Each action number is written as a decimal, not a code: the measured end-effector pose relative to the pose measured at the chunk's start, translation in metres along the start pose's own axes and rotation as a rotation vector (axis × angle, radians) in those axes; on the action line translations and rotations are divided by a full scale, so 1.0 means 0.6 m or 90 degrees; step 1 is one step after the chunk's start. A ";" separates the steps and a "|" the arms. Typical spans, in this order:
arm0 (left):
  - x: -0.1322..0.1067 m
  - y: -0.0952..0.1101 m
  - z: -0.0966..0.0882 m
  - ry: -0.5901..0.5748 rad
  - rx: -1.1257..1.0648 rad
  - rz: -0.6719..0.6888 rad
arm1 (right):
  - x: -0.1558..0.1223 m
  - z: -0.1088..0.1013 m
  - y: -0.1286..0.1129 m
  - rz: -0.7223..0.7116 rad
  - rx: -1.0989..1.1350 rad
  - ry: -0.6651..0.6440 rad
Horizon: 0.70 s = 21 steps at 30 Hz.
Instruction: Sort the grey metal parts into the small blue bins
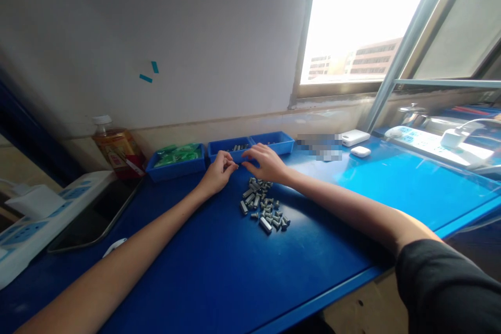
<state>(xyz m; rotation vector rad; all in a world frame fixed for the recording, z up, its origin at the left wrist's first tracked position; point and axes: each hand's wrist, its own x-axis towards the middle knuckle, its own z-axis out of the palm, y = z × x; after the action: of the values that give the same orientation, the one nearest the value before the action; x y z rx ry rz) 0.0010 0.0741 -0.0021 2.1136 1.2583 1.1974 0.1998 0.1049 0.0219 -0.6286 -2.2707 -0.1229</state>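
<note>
Near the bins, my left hand (219, 172) is closed in a pinch, and whatever its fingertips hold is too small to make out. My right hand (266, 163) faces it a short gap away, thumb and fingers apart with nothing visible between them. A pile of screws (270, 214) and hex standoffs (265, 225) lies on the blue tabletop (219, 261) just below the right hand. Behind the hands stand a blue bin (212, 152) with metal pieces and another blue bin (287, 143), its contents mostly hidden.
At the left are a blue bin (178, 171) of green packets, a drink bottle (117, 148), a phone (97, 214) and a power strip (23, 242). White devices (355, 137) and another power strip (450, 147) lie to the right, below the window.
</note>
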 end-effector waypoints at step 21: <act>-0.011 0.034 -0.002 -0.222 0.195 0.210 | -0.001 -0.012 0.058 0.250 -0.110 0.087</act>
<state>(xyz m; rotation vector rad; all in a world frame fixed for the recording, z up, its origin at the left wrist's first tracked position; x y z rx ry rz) 0.0089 0.0579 0.0092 2.6929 1.0111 0.7335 0.2216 0.1332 0.0226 -1.1095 -1.9784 -0.1644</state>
